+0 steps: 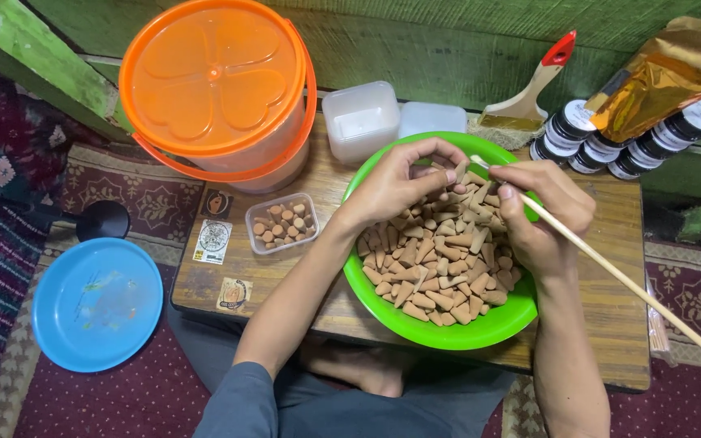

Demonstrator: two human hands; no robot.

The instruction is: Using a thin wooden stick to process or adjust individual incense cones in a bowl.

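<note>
A bright green bowl (440,331) on a low wooden table (610,300) is heaped with several tan incense cones (436,268). Over the bowl's far side my left hand (403,182) pinches one cone between fingertips. Facing it, my right hand (541,215) grips a long thin wooden stick (634,288); its tip meets the cone held by the left hand, and its far end runs off toward the lower right.
An orange-lidded bucket (217,85), two white plastic tubs (363,118), a small clear box of brown cones (283,223), a paintbrush (529,97), black-lidded jars (602,146) and a gold foil pouch (659,81) ring the table. On the carpet at left lies a blue lid (95,304).
</note>
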